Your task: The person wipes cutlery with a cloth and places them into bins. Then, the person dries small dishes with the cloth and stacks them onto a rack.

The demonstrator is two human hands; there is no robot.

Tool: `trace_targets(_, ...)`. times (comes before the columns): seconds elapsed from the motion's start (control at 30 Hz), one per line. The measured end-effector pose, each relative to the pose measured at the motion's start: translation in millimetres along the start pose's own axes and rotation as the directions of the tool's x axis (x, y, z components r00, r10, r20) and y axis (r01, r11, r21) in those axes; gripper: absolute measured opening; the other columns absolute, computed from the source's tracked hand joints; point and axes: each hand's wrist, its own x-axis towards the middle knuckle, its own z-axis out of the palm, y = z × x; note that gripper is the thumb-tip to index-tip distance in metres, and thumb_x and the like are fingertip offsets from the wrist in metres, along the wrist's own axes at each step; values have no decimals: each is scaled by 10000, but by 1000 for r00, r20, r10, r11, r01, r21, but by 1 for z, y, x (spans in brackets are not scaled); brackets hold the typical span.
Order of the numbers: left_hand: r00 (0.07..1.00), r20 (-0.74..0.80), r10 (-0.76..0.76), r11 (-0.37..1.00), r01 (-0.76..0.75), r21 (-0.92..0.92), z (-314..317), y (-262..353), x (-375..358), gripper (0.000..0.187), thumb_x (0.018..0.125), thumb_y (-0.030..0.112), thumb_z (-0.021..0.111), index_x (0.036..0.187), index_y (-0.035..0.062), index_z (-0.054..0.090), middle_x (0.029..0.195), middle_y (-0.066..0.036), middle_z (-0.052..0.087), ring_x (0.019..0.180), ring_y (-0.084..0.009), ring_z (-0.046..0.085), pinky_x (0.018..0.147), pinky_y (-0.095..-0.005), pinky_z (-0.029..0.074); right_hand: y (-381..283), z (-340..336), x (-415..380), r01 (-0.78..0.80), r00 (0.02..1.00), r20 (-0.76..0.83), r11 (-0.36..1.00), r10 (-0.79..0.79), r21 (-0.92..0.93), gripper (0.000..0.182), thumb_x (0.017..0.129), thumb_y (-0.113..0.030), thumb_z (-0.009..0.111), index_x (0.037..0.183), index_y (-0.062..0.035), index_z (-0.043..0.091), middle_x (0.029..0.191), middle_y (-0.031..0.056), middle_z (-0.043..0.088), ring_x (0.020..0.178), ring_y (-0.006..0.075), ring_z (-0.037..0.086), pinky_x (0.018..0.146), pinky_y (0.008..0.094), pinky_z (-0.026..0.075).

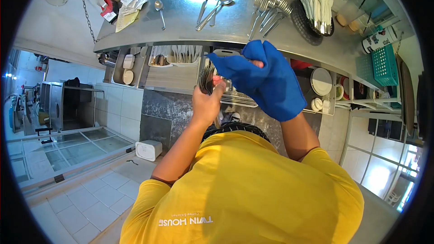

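My left hand (207, 105) is closed around a bunch of forks (206, 77), with the tines pointing up and away from me. A blue cloth (275, 81) drapes over my right hand (257, 63); only a little of the fingers shows, and they grip the fabric. One corner of the cloth reaches across to the forks. On the steel counter (181, 18) beyond lie several loose forks (270, 11), a group of three spoons (216, 1) and a single smaller spoon (159, 13).
Under the counter, open drawers hold a cutlery tray (185, 55), white containers (128, 65) and plates (321, 81). A dark basket (315, 11) of napkin-wrapped cutlery stands at the counter's right, near a teal basket (384, 66). Papers (131, 9) lie at left. A white bin (148, 150) sits on the floor.
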Motion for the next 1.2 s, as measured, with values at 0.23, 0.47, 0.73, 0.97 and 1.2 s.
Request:
trace_targets(0.23,938,336,80,903,-211,373,1,11,3,408,923,103,783,1276,-24,621,1258,-136,689,1135,-160,654,945,-340,555,-3,-9,-20,-312,874,156,283,460,907,107,961,-29,635,971,-81,541,876,-15,510,822,97,544,705,265,475)
trace_targets(0.47,865,400,302,850,-435,298,39,33,5,440,908,220,819,1249,15,632,1080,-64,700,1037,-113,664,833,-275,548,-4,-39,-36,-306,821,-336,853,461,424,264,1087,-102,430,1294,10,550,1067,5,600,907,81,592,785,197,487)
trace_targets(0.73,815,578,-34,990,-51,129,46,56,-24,298,885,138,813,1125,68,650,854,27,637,763,-77,533,678,-263,457,7,-60,-35,203,908,-142,-117,395,972,211,1065,-165,511,1230,-39,551,1008,8,544,870,91,562,772,243,489)
trace_targets(0.97,839,416,351,569,-544,616,51,104,-30,239,877,201,808,974,29,673,844,-46,696,743,-117,577,703,-300,482,2,55,-59,-61,896,126,-164,426,985,485,985,-178,669,1416,-48,487,1321,75,588,1157,203,597,994,346,493)
trace_targets(1.2,954,153,259,867,-299,399,19,75,-2,317,926,289,760,1040,1,695,734,-55,666,631,-154,571,630,-311,475,23,39,-111,-439,875,329,294,356,849,677,916,-37,731,1517,-14,420,1440,109,557,1301,235,566,1100,406,494)
